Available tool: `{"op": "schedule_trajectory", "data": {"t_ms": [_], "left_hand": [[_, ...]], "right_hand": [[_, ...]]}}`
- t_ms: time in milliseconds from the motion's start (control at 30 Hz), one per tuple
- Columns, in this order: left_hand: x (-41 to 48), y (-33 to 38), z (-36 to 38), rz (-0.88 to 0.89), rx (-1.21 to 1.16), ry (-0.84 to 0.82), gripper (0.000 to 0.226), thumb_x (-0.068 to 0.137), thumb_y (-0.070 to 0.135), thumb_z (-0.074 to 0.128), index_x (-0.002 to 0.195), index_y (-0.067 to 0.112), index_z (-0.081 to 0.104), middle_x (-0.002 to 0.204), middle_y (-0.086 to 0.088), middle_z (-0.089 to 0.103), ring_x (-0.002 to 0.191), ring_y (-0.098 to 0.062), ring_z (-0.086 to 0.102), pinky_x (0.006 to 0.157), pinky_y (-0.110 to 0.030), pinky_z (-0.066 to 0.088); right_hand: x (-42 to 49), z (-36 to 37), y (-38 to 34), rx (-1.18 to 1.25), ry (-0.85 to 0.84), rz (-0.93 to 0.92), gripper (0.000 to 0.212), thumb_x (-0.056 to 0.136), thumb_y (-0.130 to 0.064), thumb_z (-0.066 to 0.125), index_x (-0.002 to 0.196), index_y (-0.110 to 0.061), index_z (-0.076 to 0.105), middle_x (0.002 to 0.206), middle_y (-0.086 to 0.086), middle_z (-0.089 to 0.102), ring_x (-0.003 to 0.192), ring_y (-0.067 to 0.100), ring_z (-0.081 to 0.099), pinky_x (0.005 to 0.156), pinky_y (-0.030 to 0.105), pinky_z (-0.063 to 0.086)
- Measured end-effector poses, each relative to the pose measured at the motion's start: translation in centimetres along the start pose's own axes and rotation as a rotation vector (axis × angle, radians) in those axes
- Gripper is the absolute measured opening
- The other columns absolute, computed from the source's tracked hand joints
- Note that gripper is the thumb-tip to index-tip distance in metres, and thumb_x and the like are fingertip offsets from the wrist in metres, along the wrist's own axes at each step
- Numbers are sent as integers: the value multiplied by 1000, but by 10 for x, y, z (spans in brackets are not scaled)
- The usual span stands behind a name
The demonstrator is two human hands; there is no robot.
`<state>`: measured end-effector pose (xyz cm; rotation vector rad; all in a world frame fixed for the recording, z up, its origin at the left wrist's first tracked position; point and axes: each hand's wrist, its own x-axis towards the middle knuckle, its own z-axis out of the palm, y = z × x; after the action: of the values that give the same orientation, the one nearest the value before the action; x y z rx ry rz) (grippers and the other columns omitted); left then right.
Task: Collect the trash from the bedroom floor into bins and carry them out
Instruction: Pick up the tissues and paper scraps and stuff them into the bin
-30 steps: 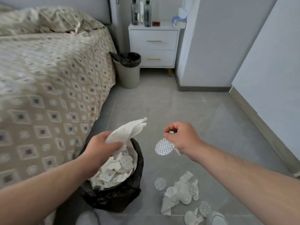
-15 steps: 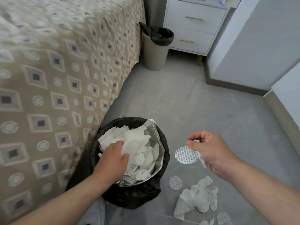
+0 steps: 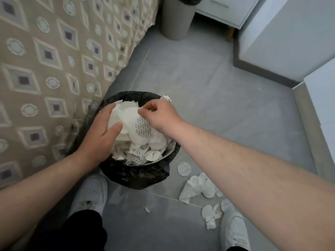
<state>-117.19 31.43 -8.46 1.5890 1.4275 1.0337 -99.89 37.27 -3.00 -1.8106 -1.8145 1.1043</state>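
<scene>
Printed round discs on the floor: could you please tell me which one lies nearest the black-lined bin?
The disc lying alone just right of the bin; the other floor disc sits farther off, by the right shoe.

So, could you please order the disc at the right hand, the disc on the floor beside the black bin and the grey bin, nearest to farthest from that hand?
1. Disc at the fingertips: just under the right hand, over the black bin.
2. Floor disc: lying right of the black bin.
3. Grey bin: far off, beside the bed.
</scene>
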Motion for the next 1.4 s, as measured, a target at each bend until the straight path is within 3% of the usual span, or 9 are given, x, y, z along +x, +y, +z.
{"op": "schedule_trajectory", "data": {"t_ms": [67, 200, 400, 600, 933, 1067, 1167, 1267, 1400], "left_hand": [[0, -4, -5, -82, -149, 36, 63, 78, 49, 41, 135, 23, 43, 130, 9, 51, 120, 12, 44, 107, -19, 33], [-3, -14, -21, -143, -254, 134, 44, 78, 41, 44, 119, 30, 58, 127, -2, 60, 119, -12, 55, 109, -45, 38], [-11, -19, -18, -100, 641, -209, 109, 65, 76, 26, 151, 11, 14, 160, -7, 9, 147, -19, 1, 119, -40, 5], [-6, -10, -13, -75, 1028, -355, 142, 37, 98, -16, 152, 15, -4, 161, -2, -9, 146, -18, -17, 117, -46, -8], [1, 60, -41, 415, 575, -42, 83, 86, 65, 34, 136, 0, 45, 143, -21, 41, 135, -31, 35, 113, -35, 19], [-20, 120, -7, 664, 524, -413, 56, 86, 49, 44, 113, 4, 61, 113, -12, 63, 107, -21, 53, 96, -25, 37], [-47, 113, 34, 560, 614, -879, 41, 84, 49, 42, 106, 22, 63, 96, 11, 60, 94, -11, 56, 81, -17, 38], [-62, 66, 78, 467, 940, -1257, 31, 91, 43, 42, 115, 30, 57, 108, 15, 57, 107, -11, 54, 86, -22, 41], [-90, -13, 138, 225, 1109, -1231, 26, 89, 32, 48, 114, 24, 53, 122, 0, 55, 111, -23, 54, 87, -31, 46]], "right_hand": [[-5, -4, 5, -105, -72, 10, 38, 88, -43, 58, 118, -20, 65, 112, -1, 65, 102, 15, 58, 80, 23, 37], [-20, -20, 14, -123, 21, -71, 35, 95, -31, 49, 125, -18, 61, 130, 2, 60, 121, 18, 52, 99, 28, 39], [-37, 5, 29, -475, -276, -101, 94, 81, -56, 62, 153, -23, 11, 162, 3, 4, 149, 20, 4, 120, 37, 11], [-23, 37, 38, -542, -398, -14, 118, 72, -74, 59, 152, -18, -8, 162, 3, -9, 149, 23, -5, 121, 43, 12], [-57, -35, 17, -577, -246, -296, 95, 78, -61, 60, 151, -19, 16, 157, 9, 23, 143, 27, 26, 116, 39, 27], [-101, -87, 54, -474, -92, -336, 71, 84, -46, 60, 144, -16, 36, 144, 7, 43, 133, 23, 40, 111, 31, 31], [-122, -104, 111, -471, -56, -119, 62, 88, -35, 61, 141, -13, 40, 145, 9, 44, 134, 22, 40, 110, 26, 27], [-136, -106, 178, -533, -157, 85, 58, 89, -32, 59, 139, -10, 42, 142, 15, 46, 132, 28, 43, 107, 30, 32], [-160, -99, 248, -608, -321, 237, 54, 89, -30, 55, 138, -14, 42, 135, 16, 49, 124, 33, 49, 99, 35, 41]]}}
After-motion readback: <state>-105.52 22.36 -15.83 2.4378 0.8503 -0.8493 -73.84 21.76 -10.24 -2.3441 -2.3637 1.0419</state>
